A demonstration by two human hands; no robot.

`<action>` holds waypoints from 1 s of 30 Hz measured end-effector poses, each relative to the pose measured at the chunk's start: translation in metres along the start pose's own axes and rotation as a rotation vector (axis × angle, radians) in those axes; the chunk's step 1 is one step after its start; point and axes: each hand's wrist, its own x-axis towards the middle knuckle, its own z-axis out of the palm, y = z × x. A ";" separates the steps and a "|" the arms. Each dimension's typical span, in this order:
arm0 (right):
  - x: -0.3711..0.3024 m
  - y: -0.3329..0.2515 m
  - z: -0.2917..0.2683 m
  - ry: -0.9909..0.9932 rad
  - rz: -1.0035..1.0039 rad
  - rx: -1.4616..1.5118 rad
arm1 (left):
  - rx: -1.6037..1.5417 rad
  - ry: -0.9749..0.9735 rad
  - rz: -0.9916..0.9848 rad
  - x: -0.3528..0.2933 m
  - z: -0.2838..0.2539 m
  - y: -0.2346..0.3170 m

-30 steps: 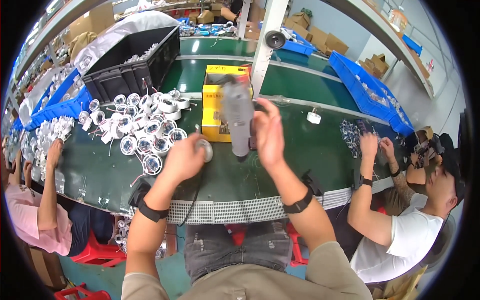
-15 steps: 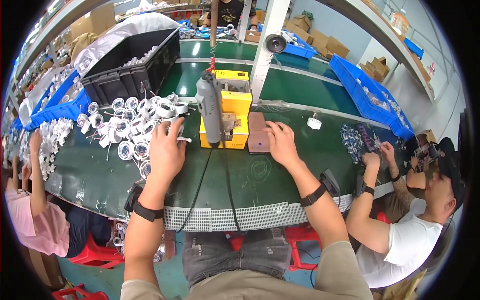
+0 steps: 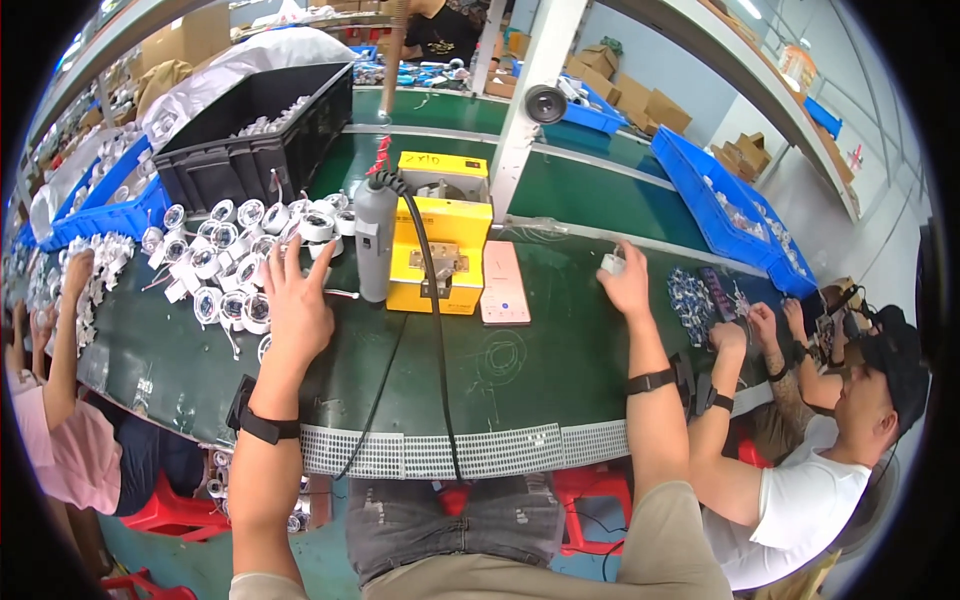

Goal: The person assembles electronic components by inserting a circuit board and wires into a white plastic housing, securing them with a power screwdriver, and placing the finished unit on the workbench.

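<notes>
My left hand (image 3: pixel 298 312) reaches over the near right edge of a heap of white round housings with wires (image 3: pixel 240 268). Its fingers are spread, with the tips by one white housing (image 3: pixel 317 227). Well to the right, my right hand (image 3: pixel 628 284) pinches a small white plastic part (image 3: pixel 612 264) at the bench surface. Between the hands stands a yellow box-shaped machine (image 3: pixel 437 235) with a metal fixture on its front. A grey corded electric screwdriver (image 3: pixel 373 245) hangs at its left side. A phone with a lit pink screen (image 3: pixel 503 283) lies against its right side.
A black crate (image 3: pixel 250 150) and a blue bin (image 3: pixel 110 205) stand behind the heap. Another blue bin (image 3: pixel 715 200) is at the far right, near a heap of small blue-and-silver parts (image 3: pixel 690 305). Co-workers sit on both sides. A white post (image 3: pixel 525 130) rises behind the machine.
My right hand has left the phone, moved right and taken hold of the small white part. The phone's screen has lit up. My left hand has shifted slightly over the heap.
</notes>
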 end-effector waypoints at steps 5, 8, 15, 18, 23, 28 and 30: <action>-0.020 0.001 -0.008 -0.201 0.131 -0.178 | -0.472 -0.033 0.103 0.006 -0.053 0.010; -0.024 -0.027 -0.014 -0.150 0.068 -0.141 | -0.793 -0.347 0.083 0.003 -0.066 0.006; -0.042 -0.118 -0.038 0.019 -0.330 0.265 | -1.220 -0.818 0.130 -0.020 -0.029 0.071; -0.076 -0.158 -0.036 -0.207 -0.634 0.476 | -1.875 -1.066 -0.113 -0.035 -0.014 0.090; -0.083 -0.175 -0.026 -0.555 -0.775 0.788 | -1.766 -1.106 -0.216 -0.033 -0.012 0.094; -0.046 -0.129 0.029 -0.296 -0.345 0.279 | -1.617 -0.990 -0.226 -0.032 -0.007 0.092; -0.045 -0.119 0.041 -0.290 -0.422 0.194 | -1.614 -1.005 -0.236 -0.032 0.000 0.090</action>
